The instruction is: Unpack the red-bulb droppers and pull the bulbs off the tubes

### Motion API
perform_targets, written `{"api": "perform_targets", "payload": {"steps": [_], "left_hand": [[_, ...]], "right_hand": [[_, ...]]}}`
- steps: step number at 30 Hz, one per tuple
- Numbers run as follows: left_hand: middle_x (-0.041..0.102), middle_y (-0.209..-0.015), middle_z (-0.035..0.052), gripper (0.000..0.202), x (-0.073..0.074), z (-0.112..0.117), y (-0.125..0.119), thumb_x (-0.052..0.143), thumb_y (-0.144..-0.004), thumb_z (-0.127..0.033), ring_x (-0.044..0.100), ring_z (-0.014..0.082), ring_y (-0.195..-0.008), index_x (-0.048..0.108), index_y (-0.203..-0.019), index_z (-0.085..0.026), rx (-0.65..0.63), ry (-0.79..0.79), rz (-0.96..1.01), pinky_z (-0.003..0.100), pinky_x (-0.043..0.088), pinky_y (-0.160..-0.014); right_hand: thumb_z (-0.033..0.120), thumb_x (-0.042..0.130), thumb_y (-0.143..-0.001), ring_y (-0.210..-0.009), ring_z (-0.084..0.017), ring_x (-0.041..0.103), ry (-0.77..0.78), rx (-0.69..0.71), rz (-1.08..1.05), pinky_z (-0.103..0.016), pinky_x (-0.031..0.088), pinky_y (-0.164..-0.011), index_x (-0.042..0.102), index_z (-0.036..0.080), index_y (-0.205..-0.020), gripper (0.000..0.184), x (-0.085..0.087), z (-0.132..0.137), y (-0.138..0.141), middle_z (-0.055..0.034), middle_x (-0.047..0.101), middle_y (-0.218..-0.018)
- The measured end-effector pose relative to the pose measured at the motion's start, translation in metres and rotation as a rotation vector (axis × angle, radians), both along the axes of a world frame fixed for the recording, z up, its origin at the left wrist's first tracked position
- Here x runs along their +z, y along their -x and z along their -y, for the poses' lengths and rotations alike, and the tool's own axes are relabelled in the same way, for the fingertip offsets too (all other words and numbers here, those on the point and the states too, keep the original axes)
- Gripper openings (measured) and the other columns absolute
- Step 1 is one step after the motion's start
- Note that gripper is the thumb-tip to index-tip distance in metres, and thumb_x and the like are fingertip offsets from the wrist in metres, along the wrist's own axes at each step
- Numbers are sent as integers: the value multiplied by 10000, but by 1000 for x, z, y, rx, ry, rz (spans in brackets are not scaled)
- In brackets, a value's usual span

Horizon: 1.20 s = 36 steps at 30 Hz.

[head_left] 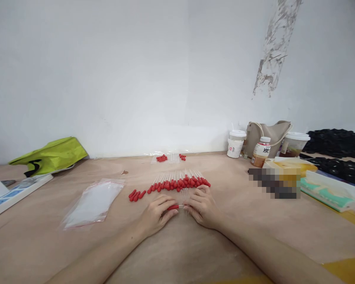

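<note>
My left hand [158, 213] is closed on a red rubber dropper bulb [173, 206], pinched between thumb and fingers. Pressed toward its open end is a thin clear dropper tube [181, 206], held in the closed fingers of my right hand [202, 207]. How deep the tube sits in the bulb is too small to tell. Just beyond both hands lies a row of droppers [177, 184], red bulbs toward me and clear stems toward the wall. Several loose red bulbs [136, 195] lie left of that row. Some bare clear tubes [185, 192] rest by my right fingertips.
Clear zip bags [93, 203] lie to the left, near a power strip [20, 193] and a lime-green bag [56, 154]. Bagged red bulbs [162, 158] sit by the wall. At right stand a lidded cup [236, 144], a bottle [260, 152] and a tissue pack [329, 191].
</note>
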<state>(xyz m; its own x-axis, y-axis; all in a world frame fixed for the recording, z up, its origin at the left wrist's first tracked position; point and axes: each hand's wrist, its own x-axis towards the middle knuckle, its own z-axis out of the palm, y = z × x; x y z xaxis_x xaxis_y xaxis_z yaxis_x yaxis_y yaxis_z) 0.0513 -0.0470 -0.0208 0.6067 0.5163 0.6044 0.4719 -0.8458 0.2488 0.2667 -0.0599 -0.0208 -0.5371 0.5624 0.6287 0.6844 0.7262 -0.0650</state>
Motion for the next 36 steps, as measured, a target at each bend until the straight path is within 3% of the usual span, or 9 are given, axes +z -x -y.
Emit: {"api": "perform_targets", "payload": {"steps": [6,10,13,16,20,25,30,36], "left_hand": [[630,-771,53,197,0,1,-1,436,-865,-234,552,164,-763,625,-857,-182,-9,-32,-64,299,440,-710],[623,-774,49,213,1,2,5,410,-868,-202,550,155,-746,617,-823,-179,-9,-29,-63,287,436,-697],[620,-827,48,209,1,1,15,402,-870,-197,558,148,-775,610,-864,-189,42,-9,25,273,448,-704],[593,-879,44,198,5,-1,22,425,-864,-234,557,146,-817,616,-908,-207,149,17,94,268,456,-729],[554,-900,45,259,20,-9,36,406,-857,-279,549,161,-838,600,-1017,-216,414,28,132,291,460,-739],[563,-921,75,341,38,-32,80,389,-809,-314,571,177,-766,591,-1040,-166,637,143,196,303,473,-649],[612,-856,40,330,38,-46,111,534,-712,-396,584,174,-693,557,-995,-227,614,295,318,313,474,-637],[637,-773,47,361,29,-45,106,631,-626,-443,597,205,-719,615,-872,-181,560,418,343,326,460,-659]], "right_hand": [[246,430,-854,-675,-126,418,-136,69,-2,-361,232,-828,625,209,-779,212,-8,-4,-1,11,554,-592],[232,455,-837,-645,-121,411,-199,91,-48,-356,244,-809,612,200,-719,199,-11,-7,-6,17,536,-552],[232,452,-840,-628,-119,426,-190,4,-141,-332,258,-780,618,192,-680,234,-8,-10,-15,5,557,-555],[251,468,-841,-628,-115,472,-125,-123,-240,-308,256,-738,650,221,-754,204,-7,-13,-21,4,609,-612],[235,467,-824,-646,-119,533,20,-230,-307,-282,266,-701,632,237,-842,166,-10,-17,-21,16,631,-667],[172,443,-785,-679,-140,552,100,-348,-245,-270,284,-691,562,184,-793,120,-13,-18,-16,-1,629,-700],[141,420,-785,-733,-147,560,82,-362,-150,-275,285,-714,594,205,-775,186,-12,-17,-8,-7,647,-757],[226,448,-803,-793,-155,554,83,-348,-105,-292,281,-735,630,249,-879,198,-13,-13,-4,-17,652,-822]]}}
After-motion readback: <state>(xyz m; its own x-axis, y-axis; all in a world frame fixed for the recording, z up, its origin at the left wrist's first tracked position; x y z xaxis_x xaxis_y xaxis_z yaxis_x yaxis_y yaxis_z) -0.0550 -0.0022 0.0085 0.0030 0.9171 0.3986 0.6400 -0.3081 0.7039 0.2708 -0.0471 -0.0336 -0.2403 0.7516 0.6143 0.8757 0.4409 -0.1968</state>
